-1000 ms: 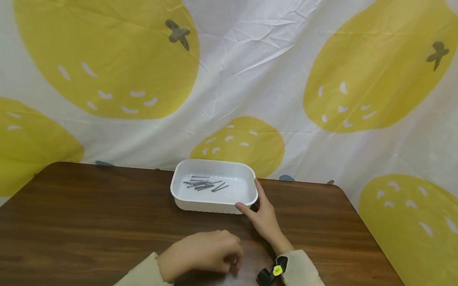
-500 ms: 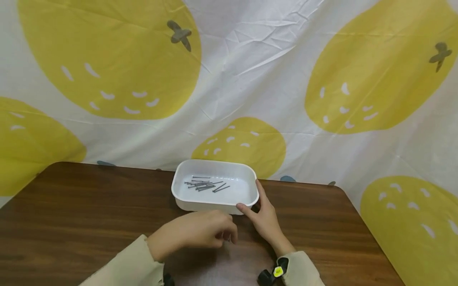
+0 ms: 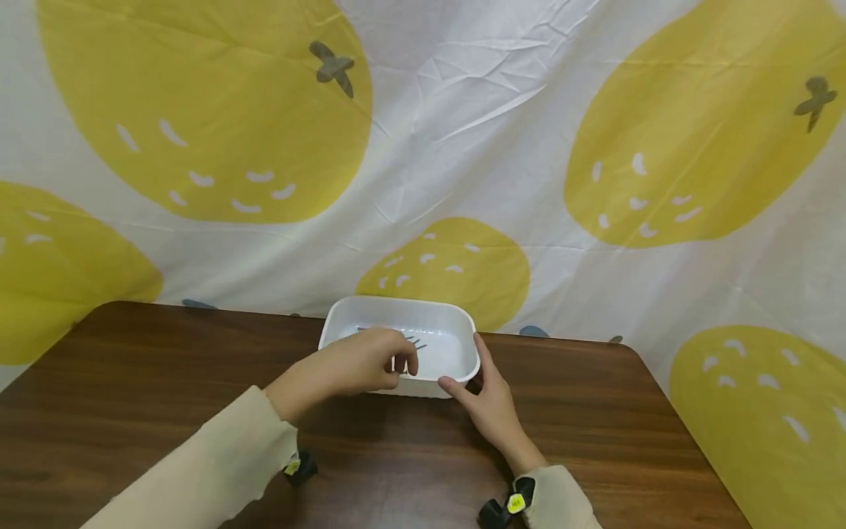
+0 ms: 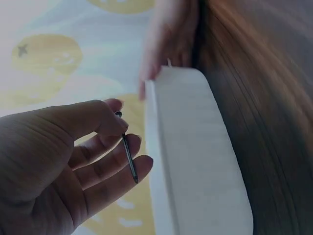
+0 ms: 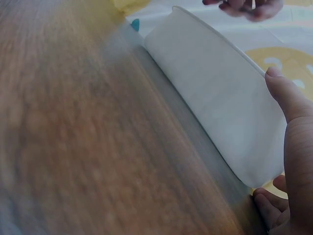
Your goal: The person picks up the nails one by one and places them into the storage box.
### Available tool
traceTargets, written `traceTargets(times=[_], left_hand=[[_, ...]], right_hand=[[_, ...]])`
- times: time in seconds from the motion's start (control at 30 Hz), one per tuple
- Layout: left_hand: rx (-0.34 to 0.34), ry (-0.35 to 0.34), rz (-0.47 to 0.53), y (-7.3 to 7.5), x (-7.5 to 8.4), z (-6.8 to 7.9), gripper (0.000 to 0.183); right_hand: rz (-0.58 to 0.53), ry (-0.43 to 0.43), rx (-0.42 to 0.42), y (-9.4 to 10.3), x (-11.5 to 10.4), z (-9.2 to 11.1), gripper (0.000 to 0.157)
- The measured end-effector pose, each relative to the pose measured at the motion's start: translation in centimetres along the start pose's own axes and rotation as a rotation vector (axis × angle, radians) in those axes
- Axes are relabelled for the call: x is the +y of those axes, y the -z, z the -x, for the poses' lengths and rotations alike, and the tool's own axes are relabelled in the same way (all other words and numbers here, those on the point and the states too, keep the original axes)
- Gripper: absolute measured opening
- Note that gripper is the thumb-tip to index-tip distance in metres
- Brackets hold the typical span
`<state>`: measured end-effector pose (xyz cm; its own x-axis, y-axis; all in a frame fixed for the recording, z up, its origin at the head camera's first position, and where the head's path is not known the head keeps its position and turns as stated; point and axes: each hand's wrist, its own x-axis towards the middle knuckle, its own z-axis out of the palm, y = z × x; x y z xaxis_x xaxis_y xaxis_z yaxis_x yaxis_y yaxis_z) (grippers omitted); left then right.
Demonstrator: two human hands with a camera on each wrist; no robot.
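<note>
Between thumb and fingertips my left hand point(image 3: 363, 361) pinches a dark metal nail point(image 4: 129, 155), head up by the thumb. That hand is over the front rim of a white rectangular tub point(image 3: 436, 356) and covers part of its inside. Several loose nails point(image 3: 416, 342) lie on the tub's floor, mostly hidden behind the hand. My right hand point(image 3: 489, 408) holds the tub's right front corner, thumb on the near rim and fingers round the right end. In the right wrist view the thumb point(image 5: 281, 90) lies at the rim and the other fingers reach low on the end wall.
The tub stands at the back of a dark brown wooden table point(image 3: 595, 426). Right behind it hangs a white cloth point(image 3: 463, 147) with large yellow fruit prints. Black camera mounts point(image 3: 505, 507) are strapped at both wrists, below beige sleeves.
My left hand has moved up and forward from the near part of the table to above the tub's front rim. The right hand stays on the tub's corner.
</note>
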<state>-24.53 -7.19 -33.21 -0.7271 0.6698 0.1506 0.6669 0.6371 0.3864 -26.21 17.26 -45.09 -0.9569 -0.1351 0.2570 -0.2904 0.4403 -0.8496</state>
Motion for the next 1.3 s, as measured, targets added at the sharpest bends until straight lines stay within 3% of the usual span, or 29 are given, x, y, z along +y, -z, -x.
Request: traceTargets(times=[0.27, 0.63, 1.0, 1.3], left_hand=[[-0.002, 0.093, -0.019, -0.1, -2.2, -2.0, 0.015], [0.042, 0.246, -0.014, -1.4, -4.8, -4.1, 0.013], [-0.015, 0.243, -0.043, -3.6, -7.4, -5.9, 0.006], [0.003, 0.271, -0.036, -4.3, -8.6, -5.8, 0.012]], right_hand=[[0.028, 0.011, 0.011, -0.1, 0.1, 0.0, 0.094], [0.028, -0.020, -0.004, -0.1, -0.1, 0.1, 0.096], [0.014, -0.008, 0.002, 0.1, -0.1, 0.0, 0.094], [0.007, -0.008, 0.000, 0.1, -0.2, 0.1, 0.095]])
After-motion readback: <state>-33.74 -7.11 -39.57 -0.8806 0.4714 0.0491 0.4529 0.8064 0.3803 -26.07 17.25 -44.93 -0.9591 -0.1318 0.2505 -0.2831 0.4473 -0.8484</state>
